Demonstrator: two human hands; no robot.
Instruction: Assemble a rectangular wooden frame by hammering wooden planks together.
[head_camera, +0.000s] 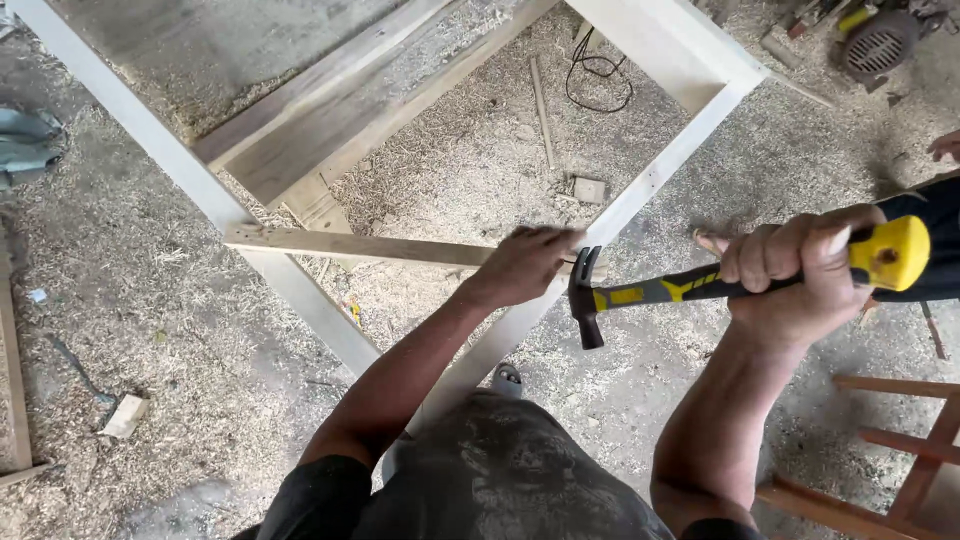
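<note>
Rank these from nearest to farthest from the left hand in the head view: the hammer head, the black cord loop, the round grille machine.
From the left hand:
1. Hammer head, just right of it, almost touching.
2. Black cord loop, up on the sawdust, inside the frame.
3. Round grille machine, far top right corner.
</note>
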